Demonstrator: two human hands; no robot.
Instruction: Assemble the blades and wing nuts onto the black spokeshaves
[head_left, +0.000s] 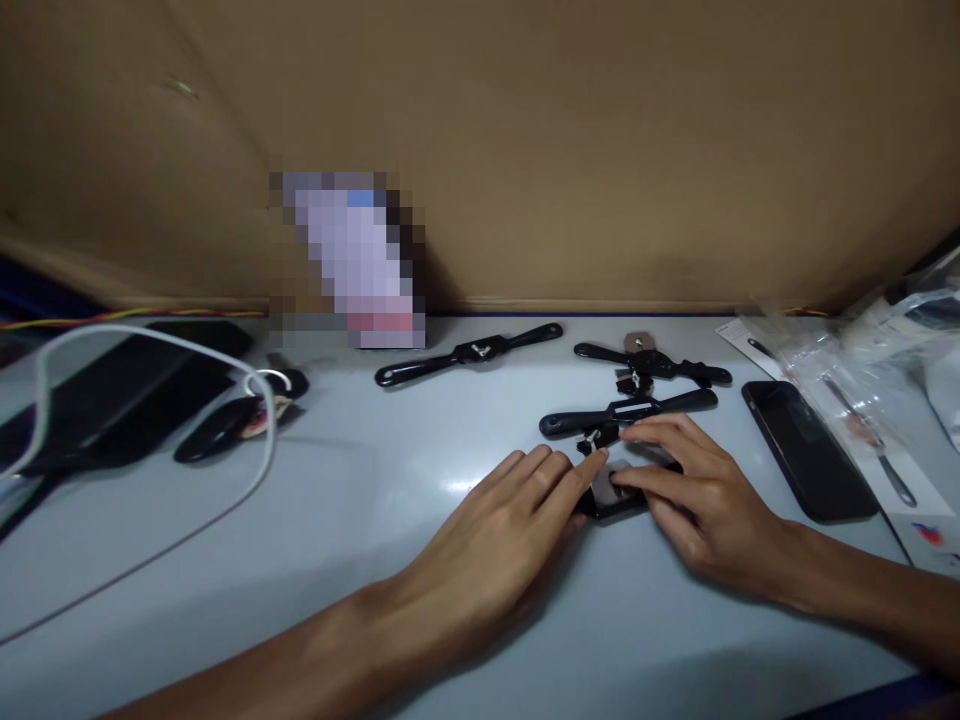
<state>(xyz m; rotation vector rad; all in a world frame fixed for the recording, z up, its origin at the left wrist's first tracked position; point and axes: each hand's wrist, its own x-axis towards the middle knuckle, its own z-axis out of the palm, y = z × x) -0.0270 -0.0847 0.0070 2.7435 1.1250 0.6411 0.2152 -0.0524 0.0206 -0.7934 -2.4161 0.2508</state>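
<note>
Both my hands rest on a pale table [360,520] and meet over a small dark flat part with a shiny face [611,498]. My left hand [502,540] lies flat, fingers stretched out, fingertips touching the part's left edge. My right hand [701,495] has its fingers pressed on the part from the right and above. Just behind them lies a black two-handled spokeshave [626,412] with small loose black pieces [592,440] beside it. Two more spokeshaves lie further back, one at centre [469,354] and one at right [652,365].
A black phone [806,450] lies to the right, next to clear plastic packaging [847,360] and a printed card [926,525]. On the left are a dark flat device [120,395], a black object [225,425] and a white cable [150,345]. A brown cardboard wall [525,150] stands behind.
</note>
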